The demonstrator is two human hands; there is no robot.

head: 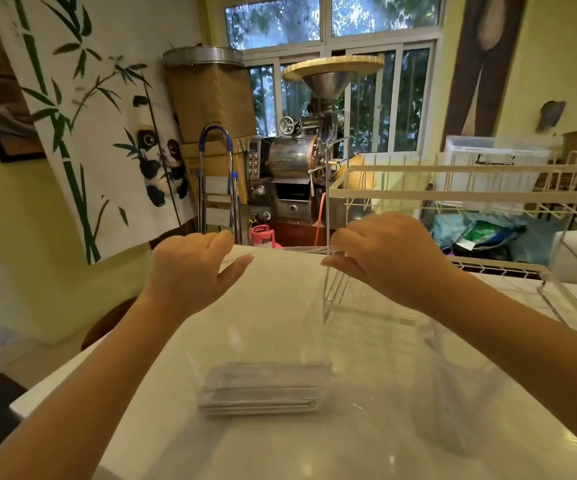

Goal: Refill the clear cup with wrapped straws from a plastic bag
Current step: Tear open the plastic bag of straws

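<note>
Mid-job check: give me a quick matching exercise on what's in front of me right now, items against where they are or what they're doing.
Items:
1. Left hand
2. Right hand
3. Wrapped straws
4. Wire rack

States:
A. Lying bundled low inside the plastic bag
B. Pinching the bag's top edge, right side
C. Standing at the back right of the counter
D. Pinching the bag's top edge, left side

Pairs: 1-D, 2-B, 3-A, 4-C

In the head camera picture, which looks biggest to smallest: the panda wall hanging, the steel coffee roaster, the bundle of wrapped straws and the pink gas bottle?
1. White panda-and-bamboo wall hanging
2. Steel coffee roaster
3. Bundle of wrapped straws, nearer the camera, so unsure
4. Small pink gas bottle
</note>
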